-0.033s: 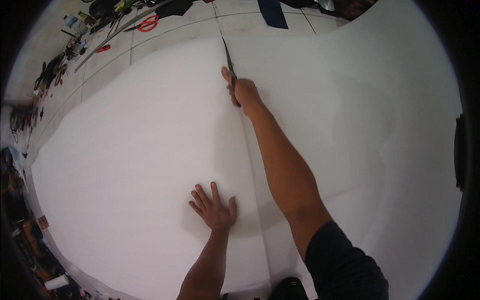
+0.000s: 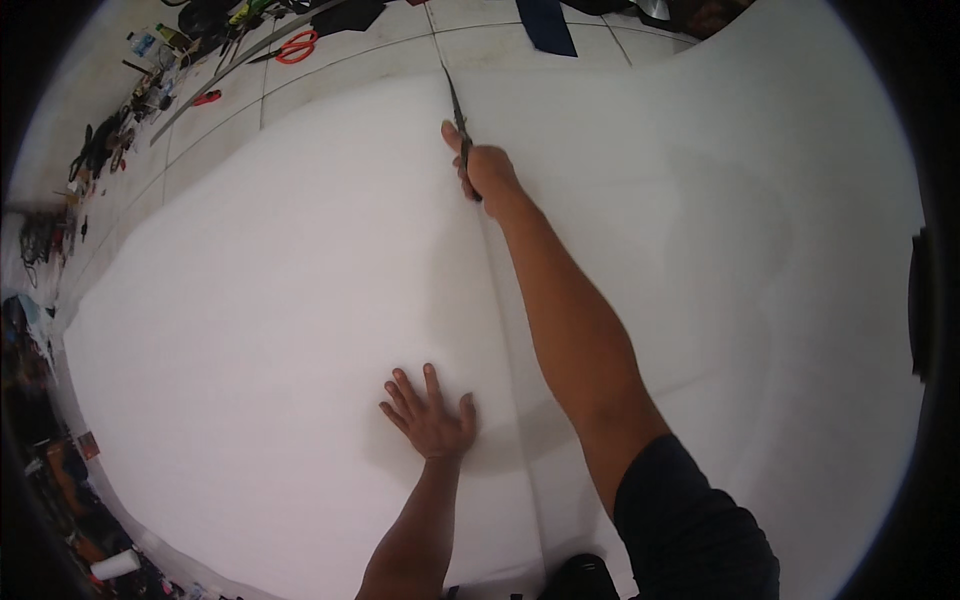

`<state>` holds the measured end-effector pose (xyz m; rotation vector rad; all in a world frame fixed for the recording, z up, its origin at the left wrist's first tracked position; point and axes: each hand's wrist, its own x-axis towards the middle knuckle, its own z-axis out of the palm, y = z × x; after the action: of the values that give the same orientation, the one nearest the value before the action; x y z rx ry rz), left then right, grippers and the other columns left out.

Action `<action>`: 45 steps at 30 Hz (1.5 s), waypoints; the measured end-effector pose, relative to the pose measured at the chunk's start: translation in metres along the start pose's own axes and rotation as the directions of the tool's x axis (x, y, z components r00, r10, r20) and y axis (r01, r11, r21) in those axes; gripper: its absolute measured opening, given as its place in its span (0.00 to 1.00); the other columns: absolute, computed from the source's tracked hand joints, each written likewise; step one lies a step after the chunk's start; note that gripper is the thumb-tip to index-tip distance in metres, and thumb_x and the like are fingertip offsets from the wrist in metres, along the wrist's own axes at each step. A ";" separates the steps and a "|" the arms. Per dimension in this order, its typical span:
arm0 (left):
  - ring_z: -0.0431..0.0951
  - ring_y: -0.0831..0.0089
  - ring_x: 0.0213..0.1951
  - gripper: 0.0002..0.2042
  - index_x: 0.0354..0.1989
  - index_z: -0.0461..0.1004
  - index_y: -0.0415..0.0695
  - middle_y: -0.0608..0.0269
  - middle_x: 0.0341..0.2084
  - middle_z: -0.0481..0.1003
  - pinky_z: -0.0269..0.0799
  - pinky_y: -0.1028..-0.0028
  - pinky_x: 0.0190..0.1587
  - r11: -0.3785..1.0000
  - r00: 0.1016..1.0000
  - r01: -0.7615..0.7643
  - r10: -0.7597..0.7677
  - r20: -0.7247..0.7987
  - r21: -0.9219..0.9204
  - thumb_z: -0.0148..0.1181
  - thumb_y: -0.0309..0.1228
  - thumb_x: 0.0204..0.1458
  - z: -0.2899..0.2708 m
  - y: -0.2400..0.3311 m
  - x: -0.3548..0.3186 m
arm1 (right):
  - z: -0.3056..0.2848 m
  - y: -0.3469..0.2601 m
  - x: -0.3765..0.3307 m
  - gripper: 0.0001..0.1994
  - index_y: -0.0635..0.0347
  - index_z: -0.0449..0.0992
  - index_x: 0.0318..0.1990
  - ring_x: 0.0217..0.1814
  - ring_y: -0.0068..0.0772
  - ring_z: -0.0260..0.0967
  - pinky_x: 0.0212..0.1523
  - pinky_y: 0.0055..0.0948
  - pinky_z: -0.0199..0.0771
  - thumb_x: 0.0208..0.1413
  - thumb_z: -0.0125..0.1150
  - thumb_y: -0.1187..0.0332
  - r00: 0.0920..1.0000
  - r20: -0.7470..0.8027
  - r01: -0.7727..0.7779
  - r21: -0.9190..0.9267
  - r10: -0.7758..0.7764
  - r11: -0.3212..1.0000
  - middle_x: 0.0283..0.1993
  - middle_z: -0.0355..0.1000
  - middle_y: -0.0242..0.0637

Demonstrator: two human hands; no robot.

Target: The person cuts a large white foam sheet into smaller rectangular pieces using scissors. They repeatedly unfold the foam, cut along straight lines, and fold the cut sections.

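Observation:
A large white sheet (image 2: 250, 350) of soft-looking material lies spread over the tiled floor. My left hand (image 2: 430, 420) presses flat on it, fingers spread, just left of a long line (image 2: 507, 360) that runs up the sheet. At the far end of that line, my right hand (image 2: 485, 170) grips dark scissors (image 2: 456, 105). Their blades point away from me, with the tips at the sheet's far edge. My fingers partly hide the handles. Whether the line is a cut or an overlapping edge is hard to tell.
Orange-handled scissors (image 2: 296, 47), a long thin strip (image 2: 235, 65) and a dark blue piece of cloth (image 2: 546, 28) lie on the tiles (image 2: 370, 60) beyond the sheet. Clutter lines the left side, with a white roll (image 2: 115, 565) at lower left. A dark shoe (image 2: 580, 578) shows at the bottom.
My right hand and the scissors have moved slightly farther away along the line, the tips reaching the sheet's far edge. My left hand stays nearly in place.

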<state>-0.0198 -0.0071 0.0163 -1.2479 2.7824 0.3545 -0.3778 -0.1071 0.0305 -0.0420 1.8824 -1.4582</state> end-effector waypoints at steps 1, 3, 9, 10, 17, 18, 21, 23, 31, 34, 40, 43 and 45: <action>0.40 0.37 0.70 0.37 0.69 0.54 0.46 0.36 0.69 0.41 0.31 0.38 0.67 1.000 1.000 -0.004 0.004 -0.005 -0.001 0.51 0.51 0.53 0.001 0.001 0.001 | 0.000 -0.012 0.012 0.29 0.56 0.66 0.18 0.14 0.25 0.59 0.17 0.28 0.61 0.51 0.63 0.39 1.000 -0.018 -0.018 0.002 0.018 1.000 0.14 0.61 0.29; 0.40 0.37 0.70 0.36 0.69 0.54 0.45 0.37 0.69 0.41 0.31 0.38 0.67 1.000 0.999 -0.024 0.024 -0.043 0.002 0.51 0.51 0.53 0.002 0.000 0.001 | 0.000 -0.027 0.021 0.27 0.56 0.66 0.20 0.14 0.23 0.59 0.16 0.25 0.60 0.51 0.66 0.42 0.999 -0.045 0.026 -0.023 -0.027 0.999 0.16 0.61 0.28; 0.41 0.37 0.70 0.36 0.69 0.54 0.45 0.37 0.69 0.44 0.31 0.39 0.67 0.999 0.996 -0.038 0.039 -0.084 0.016 0.51 0.49 0.54 -0.001 0.003 -0.001 | -0.021 -0.016 -0.032 0.25 0.55 0.64 0.19 0.17 0.22 0.61 0.19 0.25 0.63 0.55 0.64 0.47 0.967 -0.101 0.234 0.009 -0.232 0.972 0.17 0.63 0.29; 0.41 0.38 0.70 0.36 0.69 0.54 0.45 0.37 0.69 0.44 0.31 0.39 0.67 0.999 0.996 -0.031 0.032 -0.078 0.018 0.51 0.49 0.54 -0.002 0.003 0.000 | -0.027 -0.007 -0.057 0.25 0.55 0.64 0.19 0.17 0.22 0.61 0.19 0.25 0.63 0.55 0.64 0.47 0.965 -0.108 0.243 0.045 -0.237 0.969 0.17 0.63 0.29; 0.41 0.44 0.71 0.35 0.71 0.52 0.51 0.44 0.70 0.44 0.31 0.44 0.69 0.998 0.975 -0.055 0.063 -0.215 0.040 0.50 0.50 0.56 0.005 0.004 -0.003 | -0.115 0.134 -0.286 0.18 0.58 0.67 0.26 0.19 0.23 0.65 0.22 0.27 0.65 0.58 0.63 0.56 0.983 -0.096 0.156 -0.012 -0.156 0.988 0.18 0.67 0.30; 0.41 0.45 0.71 0.34 0.71 0.52 0.52 0.45 0.70 0.44 0.31 0.45 0.69 0.997 0.970 -0.059 0.070 -0.231 0.057 0.49 0.50 0.57 0.007 0.004 -0.003 | -0.130 0.162 -0.326 0.14 0.59 0.68 0.28 0.20 0.22 0.64 0.22 0.25 0.65 0.59 0.61 0.60 0.978 -0.089 0.182 -0.070 -0.188 0.981 0.20 0.67 0.30; 0.41 0.46 0.71 0.34 0.71 0.51 0.53 0.45 0.71 0.44 0.32 0.45 0.70 0.997 0.966 -0.048 0.063 -0.251 0.065 0.46 0.53 0.59 0.013 0.003 -0.001 | -0.175 0.246 -0.451 0.10 0.59 0.69 0.32 0.22 0.20 0.67 0.24 0.23 0.67 0.58 0.62 0.65 0.983 -0.139 0.083 -0.247 -0.120 0.966 0.23 0.69 0.30; 0.42 0.47 0.71 0.34 0.71 0.50 0.53 0.45 0.71 0.44 0.32 0.46 0.70 0.996 0.965 -0.037 0.057 -0.254 0.084 0.46 0.55 0.59 0.013 -0.008 0.000 | -0.203 0.284 -0.540 0.13 0.59 0.70 0.32 0.24 0.26 0.70 0.26 0.28 0.70 0.55 0.66 0.62 0.982 -0.181 -0.021 -0.384 -0.053 0.923 0.23 0.71 0.33; 0.47 0.50 0.70 0.34 0.68 0.56 0.44 0.45 0.69 0.49 0.41 0.50 0.69 0.956 0.948 -0.290 0.292 0.125 -0.040 0.49 0.54 0.59 -0.011 -0.051 -0.062 | -0.337 0.450 -0.881 0.22 0.61 0.74 0.41 0.33 0.44 0.75 0.34 0.41 0.73 0.48 0.70 0.52 0.814 -0.488 -0.552 -0.486 0.314 0.677 0.31 0.75 0.44; 0.63 0.51 0.63 0.25 0.59 0.68 0.40 0.45 0.59 0.67 0.57 0.62 0.66 0.872 0.900 -0.378 0.425 0.096 -0.311 0.58 0.43 0.57 -0.033 -0.055 -0.188 | -0.346 0.516 -0.985 0.21 0.60 0.74 0.38 0.31 0.45 0.76 0.31 0.42 0.72 0.48 0.70 0.52 0.847 -0.364 -0.527 -0.676 0.387 0.516 0.28 0.75 0.43; 0.73 0.51 0.52 0.15 0.44 0.77 0.39 0.46 0.47 0.74 0.69 0.61 0.56 0.892 0.955 -0.292 0.289 -0.062 -0.346 0.65 0.30 0.49 -0.122 -0.155 -0.500 | -0.347 0.623 -1.037 0.22 0.57 0.74 0.44 0.42 0.48 0.74 0.40 0.47 0.70 0.46 0.69 0.54 0.986 -0.128 -0.168 -0.791 0.109 0.589 0.37 0.74 0.43; 0.75 0.55 0.46 0.14 0.43 0.74 0.36 0.49 0.41 0.75 0.72 0.64 0.48 0.942 0.930 -0.266 0.195 -0.313 -0.203 0.65 0.27 0.48 -0.158 -0.293 -0.592 | -0.317 0.638 -1.007 0.18 0.56 0.74 0.46 0.43 0.49 0.72 0.41 0.48 0.69 0.48 0.66 0.60 0.990 0.058 0.118 -0.847 -0.131 0.519 0.39 0.73 0.43; 0.76 0.56 0.43 0.13 0.45 0.74 0.35 0.48 0.41 0.75 0.72 0.66 0.45 0.988 0.929 -0.041 -0.017 -0.369 -0.148 0.61 0.27 0.53 -0.185 -0.331 -0.628 | -0.299 0.628 -0.996 0.13 0.58 0.73 0.45 0.43 0.49 0.71 0.41 0.49 0.69 0.53 0.59 0.65 0.925 0.174 0.291 -0.897 -0.339 0.333 0.39 0.71 0.44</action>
<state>0.6516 0.1928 0.2355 -1.4700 3.1294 0.3749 0.4248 0.8041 0.0456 -0.9795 2.5983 -0.3889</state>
